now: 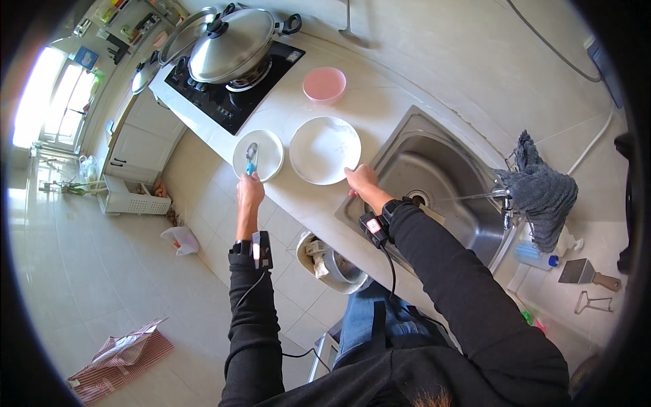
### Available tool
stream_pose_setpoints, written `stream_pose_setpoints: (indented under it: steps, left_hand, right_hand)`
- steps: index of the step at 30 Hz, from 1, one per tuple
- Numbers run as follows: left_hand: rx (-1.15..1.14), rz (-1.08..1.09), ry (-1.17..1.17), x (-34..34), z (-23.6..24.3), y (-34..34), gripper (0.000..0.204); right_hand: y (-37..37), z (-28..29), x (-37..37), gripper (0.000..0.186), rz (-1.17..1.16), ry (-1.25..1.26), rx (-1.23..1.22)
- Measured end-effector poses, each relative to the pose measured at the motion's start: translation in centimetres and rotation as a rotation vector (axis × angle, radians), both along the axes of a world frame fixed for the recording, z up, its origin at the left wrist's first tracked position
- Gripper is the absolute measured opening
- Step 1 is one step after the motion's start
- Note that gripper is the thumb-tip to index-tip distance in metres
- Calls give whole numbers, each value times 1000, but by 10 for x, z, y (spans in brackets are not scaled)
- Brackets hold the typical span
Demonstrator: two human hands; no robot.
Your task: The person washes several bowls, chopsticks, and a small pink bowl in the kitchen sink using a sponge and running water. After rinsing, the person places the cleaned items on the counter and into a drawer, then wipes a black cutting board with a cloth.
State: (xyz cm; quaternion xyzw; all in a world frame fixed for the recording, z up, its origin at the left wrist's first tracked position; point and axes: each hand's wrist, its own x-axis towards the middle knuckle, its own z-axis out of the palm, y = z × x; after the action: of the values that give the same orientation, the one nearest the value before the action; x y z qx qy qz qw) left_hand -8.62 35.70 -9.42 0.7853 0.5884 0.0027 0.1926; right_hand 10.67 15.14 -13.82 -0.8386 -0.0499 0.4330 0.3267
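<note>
My left hand (250, 192) is closed around the blue handle of a metal spoon (251, 152). The spoon's bowl lies over a small white plate (270, 150) at the counter's front edge. To the right of that plate sits a larger white bowl (325, 146). My right hand (363, 182) pinches this bowl's near right rim, between it and the sink. What is inside the white bowl is washed out by glare. Behind it stands a pink bowl (324, 85).
A steel sink (413, 166) lies right, with water running from its faucet (502, 195), a dark towel (542, 183) above. A lidded wok (234, 51) stands on the black stove (234, 108) at far left. A scraper (588, 274) lies beyond the sink. Below is a bin (325, 271).
</note>
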Motion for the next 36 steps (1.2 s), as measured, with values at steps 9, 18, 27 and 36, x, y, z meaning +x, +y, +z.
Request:
stream_pose_setpoints:
  steps: [9, 18, 27, 36]
  left_hand:
    - [-62, -37, -126, 1, -22, 15, 53]
    - [-238, 62, -240, 7, -8, 5, 32]
    - [-213, -39, -349, 15, 7, -16, 55]
    - [204, -396, -309, 78, 27, -154, 18]
  right_hand:
    - [6, -18, -3, 28, -493, 327, 498]
    - [-164, 5, -2, 36, -601, 494, 734]
    - [-279, 10, 6, 32, -743, 340, 667]
    - [-326, 19, 0, 34, -823, 233, 678]
